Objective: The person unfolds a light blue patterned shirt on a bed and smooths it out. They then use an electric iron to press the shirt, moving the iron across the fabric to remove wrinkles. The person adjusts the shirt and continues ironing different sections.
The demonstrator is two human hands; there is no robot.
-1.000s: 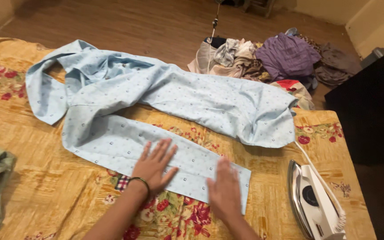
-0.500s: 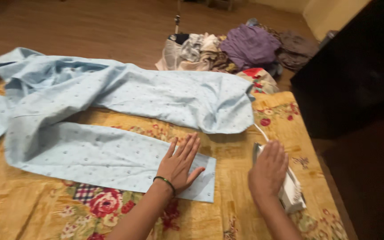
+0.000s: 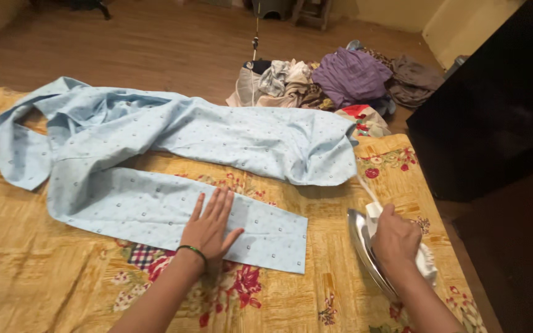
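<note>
Mostly, the right hand [image 3: 396, 237] hides the iron's [image 3: 365, 246] handle.

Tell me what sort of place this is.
Probably a room at home, set up for ironing: a floral cloth under light blue trousers, an iron, a clothes pile on wooden floor.

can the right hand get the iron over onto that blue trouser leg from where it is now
Probably yes. The right hand grips the iron, and only bare yellow floral cloth lies between it and the blue trouser leg.
</note>
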